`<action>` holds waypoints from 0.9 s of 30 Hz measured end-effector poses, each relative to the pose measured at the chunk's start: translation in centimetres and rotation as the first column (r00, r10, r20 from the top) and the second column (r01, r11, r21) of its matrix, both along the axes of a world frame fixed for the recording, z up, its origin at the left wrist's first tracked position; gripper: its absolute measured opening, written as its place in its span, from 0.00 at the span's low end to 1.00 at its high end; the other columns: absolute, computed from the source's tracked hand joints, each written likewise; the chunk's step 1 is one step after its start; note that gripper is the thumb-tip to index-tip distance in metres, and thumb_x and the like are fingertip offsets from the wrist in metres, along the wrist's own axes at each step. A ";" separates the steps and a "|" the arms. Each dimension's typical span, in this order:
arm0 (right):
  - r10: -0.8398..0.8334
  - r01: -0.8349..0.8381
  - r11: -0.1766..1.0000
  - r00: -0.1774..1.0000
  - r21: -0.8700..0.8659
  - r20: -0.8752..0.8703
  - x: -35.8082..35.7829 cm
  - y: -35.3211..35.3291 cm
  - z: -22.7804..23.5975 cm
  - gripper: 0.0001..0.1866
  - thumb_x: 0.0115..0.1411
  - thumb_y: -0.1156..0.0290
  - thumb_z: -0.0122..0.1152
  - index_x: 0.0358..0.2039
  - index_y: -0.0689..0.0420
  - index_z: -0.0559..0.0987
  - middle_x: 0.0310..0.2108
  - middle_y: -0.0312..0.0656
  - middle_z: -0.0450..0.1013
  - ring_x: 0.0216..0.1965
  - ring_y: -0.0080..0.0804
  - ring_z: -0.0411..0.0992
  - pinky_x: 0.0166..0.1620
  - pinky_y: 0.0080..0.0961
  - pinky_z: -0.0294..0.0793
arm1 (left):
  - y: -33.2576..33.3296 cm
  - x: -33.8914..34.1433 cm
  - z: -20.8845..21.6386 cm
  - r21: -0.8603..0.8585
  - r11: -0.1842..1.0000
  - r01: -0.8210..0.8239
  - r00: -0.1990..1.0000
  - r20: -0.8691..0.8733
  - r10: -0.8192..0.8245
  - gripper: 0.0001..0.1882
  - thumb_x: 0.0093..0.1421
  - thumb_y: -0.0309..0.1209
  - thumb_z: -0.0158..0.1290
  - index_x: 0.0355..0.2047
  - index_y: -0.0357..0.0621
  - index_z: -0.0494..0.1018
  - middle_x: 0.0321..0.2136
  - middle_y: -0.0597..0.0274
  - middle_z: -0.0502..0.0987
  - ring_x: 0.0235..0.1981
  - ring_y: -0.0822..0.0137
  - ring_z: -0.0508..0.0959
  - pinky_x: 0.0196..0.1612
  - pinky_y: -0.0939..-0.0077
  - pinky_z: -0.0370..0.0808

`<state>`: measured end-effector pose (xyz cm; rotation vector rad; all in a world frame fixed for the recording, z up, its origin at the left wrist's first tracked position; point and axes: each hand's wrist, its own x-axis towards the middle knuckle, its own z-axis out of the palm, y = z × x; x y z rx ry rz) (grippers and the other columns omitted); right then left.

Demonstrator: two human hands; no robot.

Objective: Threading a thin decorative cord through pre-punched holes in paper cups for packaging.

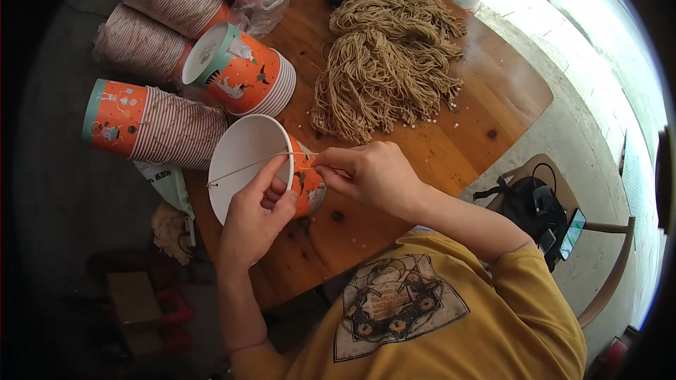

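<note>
Head view: orange paper cup [307, 184] lying on its side at table [436, 162] centre, left hand [255, 214] curled round its rim, right hand [370, 172] pinching a tan string [246, 167] stretched across the white mouth toward 9 o'clock; string bundles [384, 63] at 12, stacked cups [158, 127] at 10.

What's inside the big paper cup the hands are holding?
The orange paper cup shows a plain white inside crossed by a thin tan string. The left hand covers the lower rim, so the bottom stays hidden.
</note>
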<state>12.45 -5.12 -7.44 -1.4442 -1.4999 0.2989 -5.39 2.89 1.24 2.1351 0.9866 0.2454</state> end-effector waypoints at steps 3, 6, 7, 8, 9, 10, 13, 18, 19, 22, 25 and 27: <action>-0.038 0.041 0.997 0.998 0.068 -0.046 -0.5 0.4 -0.3 0.07 0.55 0.65 0.58 0.33 0.51 0.79 0.21 0.42 0.76 0.24 0.41 0.75 0.27 0.35 0.75 | 0.2 -0.2 0.2 -0.062 0.998 0.018 1.000 0.013 -0.017 0.27 0.57 0.25 0.53 0.59 0.39 0.64 0.28 0.67 0.70 0.28 0.77 0.69 0.36 0.81 0.71; -0.024 0.025 0.997 1.000 0.077 -0.009 -0.4 0.7 -0.4 0.06 0.55 0.65 0.58 0.31 0.52 0.78 0.19 0.42 0.74 0.22 0.42 0.75 0.25 0.36 0.74 | 0.5 -0.6 -0.2 -0.073 0.997 0.018 1.000 0.001 -0.018 0.28 0.57 0.24 0.52 0.59 0.40 0.64 0.29 0.68 0.70 0.28 0.78 0.70 0.36 0.81 0.71; -0.024 0.025 0.997 1.000 0.077 -0.011 -0.4 0.8 -0.4 0.06 0.55 0.65 0.58 0.31 0.52 0.78 0.19 0.42 0.74 0.22 0.42 0.75 0.25 0.36 0.74 | 0.5 -0.6 -0.2 -0.073 0.997 0.018 1.000 0.000 -0.018 0.28 0.57 0.24 0.52 0.59 0.40 0.64 0.29 0.68 0.70 0.28 0.78 0.70 0.36 0.81 0.71; -0.026 0.025 0.997 1.000 0.071 0.007 -0.5 0.8 -0.4 0.06 0.55 0.65 0.58 0.29 0.53 0.77 0.18 0.42 0.74 0.22 0.42 0.75 0.25 0.36 0.73 | 0.4 -0.6 -0.2 -0.081 0.997 0.018 1.000 0.005 -0.018 0.28 0.57 0.24 0.52 0.59 0.40 0.63 0.29 0.67 0.70 0.29 0.78 0.70 0.36 0.81 0.71; -0.027 0.025 0.998 0.999 0.064 0.024 -0.4 0.9 -0.5 0.06 0.55 0.65 0.58 0.28 0.53 0.76 0.17 0.42 0.73 0.21 0.42 0.74 0.24 0.37 0.73 | 0.4 -0.6 -0.2 -0.089 0.996 0.018 1.000 0.010 -0.017 0.28 0.57 0.24 0.52 0.59 0.40 0.63 0.29 0.67 0.70 0.29 0.78 0.70 0.37 0.81 0.71; -0.026 0.025 0.998 0.999 0.066 0.026 -0.5 0.8 -0.2 0.06 0.55 0.65 0.58 0.28 0.53 0.76 0.17 0.42 0.73 0.21 0.42 0.74 0.24 0.37 0.73 | 0.4 -0.6 -0.2 -0.088 0.996 0.018 1.000 0.011 -0.017 0.28 0.57 0.24 0.52 0.59 0.40 0.63 0.29 0.67 0.70 0.29 0.78 0.70 0.37 0.81 0.71; -0.011 0.011 1.000 0.997 0.000 0.073 -0.5 0.7 0.4 0.05 0.55 0.67 0.60 0.31 0.53 0.79 0.21 0.40 0.75 0.23 0.38 0.75 0.26 0.32 0.75 | 0.3 -0.6 0.1 -0.092 0.995 0.028 1.000 0.008 -0.027 0.29 0.57 0.24 0.52 0.60 0.40 0.62 0.29 0.67 0.70 0.29 0.77 0.70 0.37 0.81 0.71; -0.027 0.027 1.000 0.997 0.004 0.078 -0.6 1.3 0.2 0.05 0.55 0.67 0.59 0.29 0.53 0.77 0.20 0.41 0.75 0.22 0.40 0.75 0.25 0.33 0.74 | 0.7 -0.7 -0.2 -0.107 0.990 0.094 0.994 0.059 -0.088 0.26 0.60 0.25 0.50 0.60 0.40 0.62 0.31 0.68 0.70 0.31 0.78 0.70 0.38 0.81 0.71; -0.026 0.026 1.000 0.997 0.006 0.079 -0.8 1.4 0.2 0.05 0.55 0.67 0.59 0.29 0.53 0.77 0.20 0.41 0.75 0.22 0.40 0.75 0.25 0.33 0.74 | 0.8 -0.8 -0.2 -0.106 0.990 0.093 0.994 0.059 -0.087 0.26 0.60 0.25 0.50 0.60 0.40 0.62 0.31 0.68 0.70 0.31 0.78 0.70 0.38 0.81 0.71; -0.034 0.034 0.999 0.995 -0.002 0.089 -1.0 1.5 0.3 0.05 0.55 0.66 0.59 0.29 0.53 0.77 0.20 0.42 0.75 0.22 0.41 0.74 0.25 0.34 0.74 | 1.2 -0.5 -0.1 -0.146 0.986 0.078 0.994 0.081 -0.067 0.22 0.64 0.26 0.47 0.59 0.38 0.62 0.33 0.68 0.71 0.33 0.79 0.70 0.40 0.82 0.71; -0.039 0.039 0.999 0.995 -0.001 0.096 -1.0 1.6 0.4 0.06 0.56 0.66 0.59 0.29 0.53 0.77 0.20 0.42 0.74 0.22 0.41 0.74 0.25 0.34 0.74 | 1.5 0.6 -0.5 -0.297 0.955 0.012 0.988 0.148 0.034 0.17 0.67 0.27 0.45 0.55 0.37 0.65 0.37 0.68 0.72 0.39 0.80 0.70 0.45 0.85 0.67; -0.030 0.029 1.000 0.995 0.012 0.093 -1.2 1.5 0.5 0.06 0.56 0.65 0.59 0.30 0.53 0.78 0.20 0.42 0.75 0.22 0.41 0.74 0.25 0.34 0.74 | 2.0 0.9 -1.3 -0.301 0.954 0.014 0.974 0.220 0.055 0.10 0.66 0.25 0.45 0.46 0.35 0.69 0.34 0.67 0.73 0.34 0.81 0.71 0.40 0.84 0.71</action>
